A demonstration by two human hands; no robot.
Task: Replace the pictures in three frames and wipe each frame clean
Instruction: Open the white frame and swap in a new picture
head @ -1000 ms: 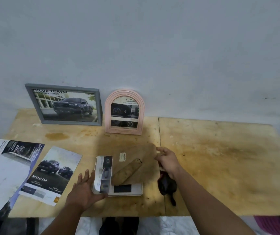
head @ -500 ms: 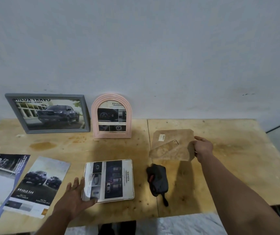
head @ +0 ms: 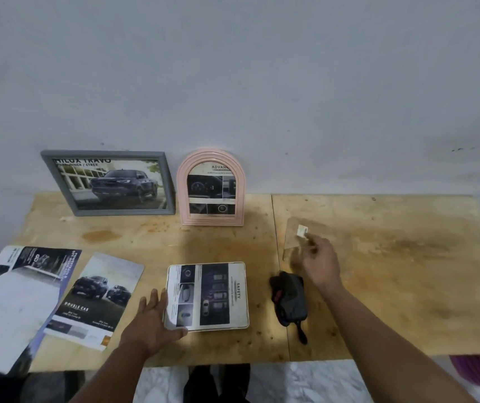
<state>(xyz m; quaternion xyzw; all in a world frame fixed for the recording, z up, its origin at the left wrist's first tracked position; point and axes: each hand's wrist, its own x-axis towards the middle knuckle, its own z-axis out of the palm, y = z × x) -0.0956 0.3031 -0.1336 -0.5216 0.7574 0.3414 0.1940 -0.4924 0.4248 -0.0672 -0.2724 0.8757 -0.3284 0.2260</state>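
Head view: plywood worktop (head: 378, 301) against a pale wall. At the far edge, toward the left corner, a grey frame (head: 108, 183) leaning on the wall, holding a picture of a dark pickup truck. Just right of it, a pink arched frame (head: 211, 187), also propped upright, with a dashboard picture inside.

Near the front edge, around the middle, a white frame (head: 207, 296) lying flat with a printed sheet headed "SAFETY" face up. Left hand (head: 151, 324) gripping its left side, thumb hooked under the front left corner, fingers stretched along the edge.

Right of that frame, a dark cloth (head: 289, 301) bunched on the worktop, a cord trailing toward the front edge. Beyond the cloth, a brown backing board (head: 292, 237) lying flat with a small white label on it. Right hand (head: 320, 264) hovering over the board, fingers loose and holding nothing; blurred, so contact with the board cannot be told.

At the front left corner, two car brochures (head: 58, 295) overlapping, the outer one hanging past the worktop's left edge.
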